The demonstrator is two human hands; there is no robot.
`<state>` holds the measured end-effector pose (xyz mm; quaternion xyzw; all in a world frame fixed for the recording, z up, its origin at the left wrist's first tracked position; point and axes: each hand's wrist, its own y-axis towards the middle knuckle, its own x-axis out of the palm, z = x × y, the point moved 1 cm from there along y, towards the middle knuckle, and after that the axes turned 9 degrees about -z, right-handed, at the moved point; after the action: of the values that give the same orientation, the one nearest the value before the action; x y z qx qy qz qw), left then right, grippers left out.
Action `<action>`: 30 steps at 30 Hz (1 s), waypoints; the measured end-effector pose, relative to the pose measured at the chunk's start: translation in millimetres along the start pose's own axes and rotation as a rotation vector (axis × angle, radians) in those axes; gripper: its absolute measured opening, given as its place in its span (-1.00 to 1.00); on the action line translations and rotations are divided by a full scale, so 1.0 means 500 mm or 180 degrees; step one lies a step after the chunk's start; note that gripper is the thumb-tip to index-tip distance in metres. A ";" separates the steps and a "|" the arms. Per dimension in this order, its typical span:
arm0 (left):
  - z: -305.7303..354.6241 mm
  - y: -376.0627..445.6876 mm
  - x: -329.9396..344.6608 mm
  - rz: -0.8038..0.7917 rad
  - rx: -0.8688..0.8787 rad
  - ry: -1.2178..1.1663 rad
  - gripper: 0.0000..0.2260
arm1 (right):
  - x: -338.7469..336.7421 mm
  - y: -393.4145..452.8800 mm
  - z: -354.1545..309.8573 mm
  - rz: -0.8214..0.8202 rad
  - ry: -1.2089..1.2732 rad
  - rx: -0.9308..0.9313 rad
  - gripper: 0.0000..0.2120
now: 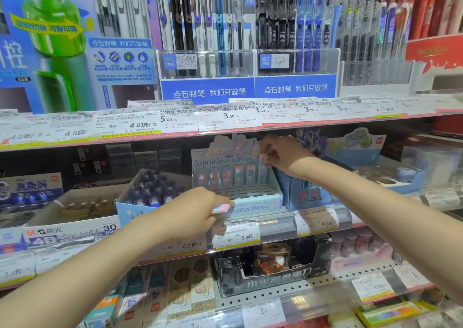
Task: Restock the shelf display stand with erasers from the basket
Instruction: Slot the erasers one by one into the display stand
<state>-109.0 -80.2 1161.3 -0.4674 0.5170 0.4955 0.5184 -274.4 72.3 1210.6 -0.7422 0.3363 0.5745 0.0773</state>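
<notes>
A pale blue cartoon-printed display stand (255, 199) sits on the middle shelf, with several erasers (226, 174) upright in its back row and empty slots in front. My right hand (283, 156) is at the stand's upper right corner, pinching a pink eraser (263, 157) over the back row. My left hand (194, 211) hovers in front of the stand's lower left, gripping a pink-and-blue eraser (221, 209). The basket is out of view.
A white eraser box (72, 223) and a blue carton (140, 202) stand left of the stand; blue boxes (308, 192) stand to its right. Pen racks (248, 51) fill the shelf above. A black box (273, 262) sits on the shelf below. Price tags line the shelf edges.
</notes>
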 end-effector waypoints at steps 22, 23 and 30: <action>-0.006 0.002 -0.006 0.0077 0.0185 -0.0308 -0.84 | -0.009 -0.015 -0.017 -0.0213 -0.0812 0.0152 -0.65; -0.002 0.000 -0.010 0.0280 0.0163 -0.0553 -0.82 | -0.008 -0.024 -0.026 0.0113 -0.0737 0.0077 -0.65; 0.046 -0.022 -0.047 0.0739 -0.0212 -0.3557 -0.74 | 0.008 -0.088 -0.159 -0.0610 0.1909 -0.0870 -0.86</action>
<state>-95.7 -58.6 1185.1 -0.0907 0.1964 0.7372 0.6401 -184.4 64.4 1220.9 -0.9098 0.1927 0.3607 -0.0715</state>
